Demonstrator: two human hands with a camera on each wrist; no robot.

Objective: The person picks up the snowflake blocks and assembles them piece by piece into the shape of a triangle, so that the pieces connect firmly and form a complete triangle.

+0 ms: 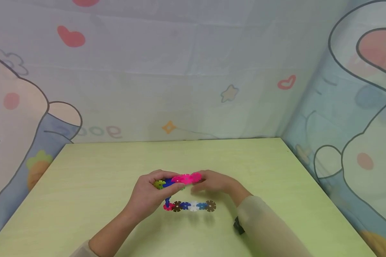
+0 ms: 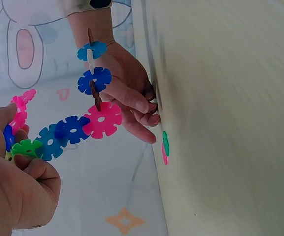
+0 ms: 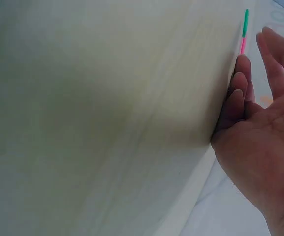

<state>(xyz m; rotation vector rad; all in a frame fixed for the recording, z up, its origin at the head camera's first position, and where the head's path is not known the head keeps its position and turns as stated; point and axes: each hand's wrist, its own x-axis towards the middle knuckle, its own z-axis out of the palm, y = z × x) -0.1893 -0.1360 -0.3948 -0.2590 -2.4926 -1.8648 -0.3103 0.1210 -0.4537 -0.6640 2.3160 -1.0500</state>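
Note:
My left hand (image 1: 144, 192) grips a chain of interlocking plastic snowflake discs, thumb and fingers around its blue and green part. One end of the chain shows bright pink discs (image 1: 186, 179). From the grip the other arm bends through blue discs (image 2: 73, 130) and a pink disc (image 2: 103, 120) to brown, white and light blue ones, held above the table. My right hand (image 1: 217, 181) holds nothing; its lower fingers rest low at the tabletop, thumb and index finger apart. Just beyond its fingertips lie a green disc (image 3: 245, 23) and a pink piece (image 3: 242, 46) on the table.
The pale yellow-green table (image 1: 99, 167) spreads beneath both hands. A cloth backdrop (image 1: 193, 71) with cartoon prints rises at its back edge and along the sides. Something small and black (image 1: 239, 226) shows by the right sleeve.

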